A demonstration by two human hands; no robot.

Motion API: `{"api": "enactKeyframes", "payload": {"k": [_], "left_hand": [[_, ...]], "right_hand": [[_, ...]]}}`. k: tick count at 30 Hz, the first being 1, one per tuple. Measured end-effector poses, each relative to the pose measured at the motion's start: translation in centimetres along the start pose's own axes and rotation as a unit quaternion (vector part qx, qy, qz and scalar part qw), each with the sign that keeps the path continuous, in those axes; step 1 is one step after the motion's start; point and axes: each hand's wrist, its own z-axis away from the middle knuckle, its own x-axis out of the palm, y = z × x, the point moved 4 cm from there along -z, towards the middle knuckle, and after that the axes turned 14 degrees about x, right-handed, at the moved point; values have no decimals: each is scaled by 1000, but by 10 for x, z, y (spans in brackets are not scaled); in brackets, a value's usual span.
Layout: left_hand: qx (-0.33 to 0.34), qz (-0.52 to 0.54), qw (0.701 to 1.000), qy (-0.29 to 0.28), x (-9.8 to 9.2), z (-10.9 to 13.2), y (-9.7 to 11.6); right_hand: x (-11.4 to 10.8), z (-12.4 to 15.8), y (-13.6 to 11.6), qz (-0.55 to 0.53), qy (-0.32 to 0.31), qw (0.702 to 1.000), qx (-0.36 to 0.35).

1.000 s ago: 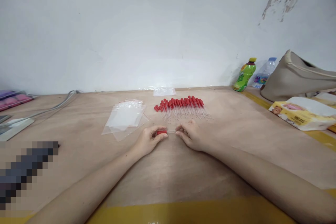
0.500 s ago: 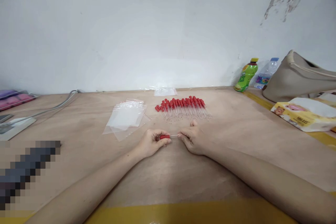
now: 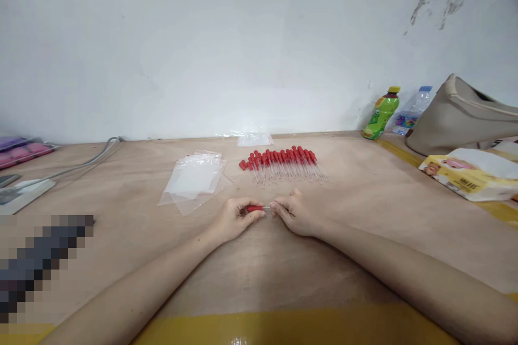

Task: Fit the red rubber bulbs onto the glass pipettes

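Observation:
Between the thumb and fingers of my left hand (image 3: 238, 218) is the red bulb of a dropper (image 3: 254, 208). Its thin clear tube points right, and my right hand (image 3: 293, 213) pinches it close to the bulb. Beyond my hands lies a row of similar red-topped droppers (image 3: 283, 159), bulbs toward the wall and clear tubes toward me. Several clear zip bags (image 3: 194, 177) lie overlapping to the left of the row. Another clear bag (image 3: 254, 140) is flat by the wall.
At the back right stand a green bottle (image 3: 381, 113) and a clear bottle (image 3: 413, 110), beside a beige bag (image 3: 457, 118). A yellow tissue pack (image 3: 465, 178) lies in front. Cables (image 3: 93, 161) and pink packages (image 3: 24, 155) are at the left.
My right hand has shifted slightly left along the tube, nearer the red bulb, so less of the tube shows. My left hand keeps its hold.

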Motion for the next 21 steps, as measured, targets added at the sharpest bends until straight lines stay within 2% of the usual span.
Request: {"api": "enactKeyframes", "payload": {"k": [5, 11, 15, 17, 19, 21], "left_hand": [[-42, 130, 987, 82, -4, -5, 1], [-47, 160, 980, 108, -7, -7, -1], [-45, 200, 960, 189, -13, -7, -4], [-67, 211, 951, 217, -21, -7, -7], [-99, 212, 951, 201, -32, -12, -10], [-128, 193, 959, 163, -46, -22, -14]], "right_hand": [[-2, -1, 1, -19, 15, 1000, -12], [0, 0, -1, -61, -35, 997, -34], [0, 1, 1, -72, -38, 996, -26], [1, 1, 2, -78, -41, 996, -23], [2, 1, 3, -82, -46, 995, -20], [2, 1, 3, -82, -48, 995, -19]]}}
